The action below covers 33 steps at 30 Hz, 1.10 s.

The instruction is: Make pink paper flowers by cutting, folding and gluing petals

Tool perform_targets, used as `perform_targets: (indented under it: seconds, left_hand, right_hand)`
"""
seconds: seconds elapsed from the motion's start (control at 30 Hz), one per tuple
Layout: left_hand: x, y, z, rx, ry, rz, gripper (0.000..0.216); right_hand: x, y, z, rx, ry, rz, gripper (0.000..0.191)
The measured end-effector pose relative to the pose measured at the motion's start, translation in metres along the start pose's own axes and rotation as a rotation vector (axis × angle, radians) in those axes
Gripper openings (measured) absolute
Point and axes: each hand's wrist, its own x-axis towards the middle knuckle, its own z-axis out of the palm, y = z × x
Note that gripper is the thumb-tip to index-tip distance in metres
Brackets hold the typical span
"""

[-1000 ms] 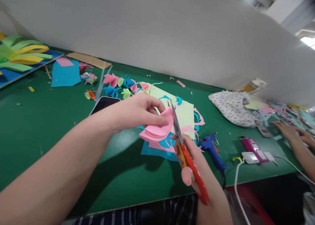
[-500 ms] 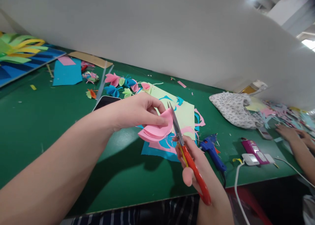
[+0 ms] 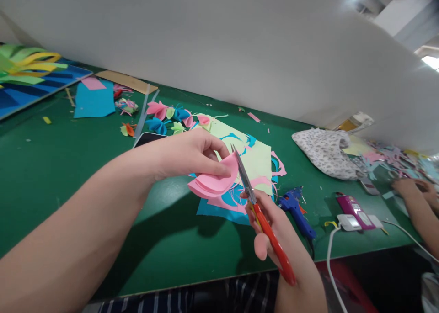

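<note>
Pinched between the thumb and fingers of my left hand [image 3: 202, 155] is a folded stack of pink paper [image 3: 214, 183] with a rounded edge. My right hand [image 3: 274, 221] grips red-handled scissors [image 3: 270, 240], their blades pointing up and away along the paper's right edge. The blades look nearly closed; whether they touch the paper I cannot tell. Beneath both hands lie pale green sheets [image 3: 260, 160], a blue sheet [image 3: 222, 212] and curved pink offcuts [image 3: 279, 163]. Several small folded paper flowers [image 3: 158, 109] in pink, blue and green sit behind my left hand.
A blue glue gun [image 3: 297, 212] lies right of my right hand, near a magenta power strip [image 3: 355, 210] with a white cable. A patterned cloth pouch [image 3: 322, 153] and a paper scrap pile [image 3: 394, 160] are farther right. A co-worker's hands [image 3: 411, 189] are at the right edge.
My left hand and the pink paper have shifted slightly left. The scissor blades have moved a little left too, and their tips look closer together.
</note>
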Motion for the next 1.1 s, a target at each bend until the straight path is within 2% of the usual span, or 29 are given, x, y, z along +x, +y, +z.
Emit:
perform_targets:
  seconds: [0.2,0.33,0.47,0.6,0.67,0.83,0.97,1.1]
  left_hand:
    - [0.001,-0.002,-0.005,0.069,-0.029,-0.003,0.012]
    - [0.004,-0.008,-0.006,0.035,-0.011,0.015,0.015]
    - [0.005,-0.009,-0.004,-0.042,0.019,0.046,0.015]
    - [0.006,-0.006,0.002,-0.124,0.081,0.113,0.014]
    - [0.009,-0.004,0.008,-0.170,0.151,0.182,0.011]
    - [0.019,-0.004,0.030,-0.239,0.237,0.319,0.012]
    - [0.022,-0.004,0.055,-0.278,0.316,0.362,0.014]
    - [0.022,-0.004,0.073,-0.317,0.354,0.297,0.024]
  right_hand:
    - [0.000,-0.003,-0.003,-0.028,-0.023,0.029,0.052]
    - [-0.001,-0.002,-0.005,-0.069,0.003,-0.023,0.068]
    - [-0.001,-0.002,-0.005,0.016,0.024,-0.028,0.076]
    - [0.004,0.003,-0.003,0.085,0.061,-0.129,0.090]
    - [0.008,0.005,0.000,0.111,0.124,-0.204,0.085]
    - [0.018,-0.002,0.013,0.171,0.301,-0.286,0.051]
    - [0.025,-0.006,0.019,0.192,0.469,-0.283,0.045]
    - [0.027,-0.001,0.017,0.229,0.446,-0.295,0.038]
